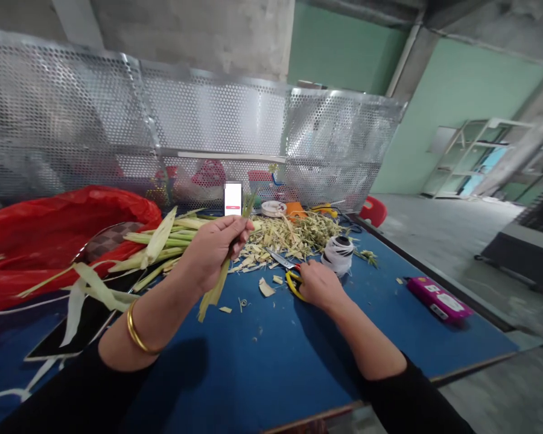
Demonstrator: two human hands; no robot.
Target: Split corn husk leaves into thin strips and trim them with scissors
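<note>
I had the left hand [221,241] pinching leaf strips [215,292] mid-frame. Just right of centre, the right hand [321,283] gripped scissors [284,261] over the desk [262,361].

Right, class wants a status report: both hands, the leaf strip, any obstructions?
Left fingers closed around leaf strip, ends showing above and below. Right fingers at scissors, grip unclear. Scraps heaped just beyond the blades.

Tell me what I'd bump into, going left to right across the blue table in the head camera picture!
Red bag → left hand → scissors → spool → pink pack.
</note>
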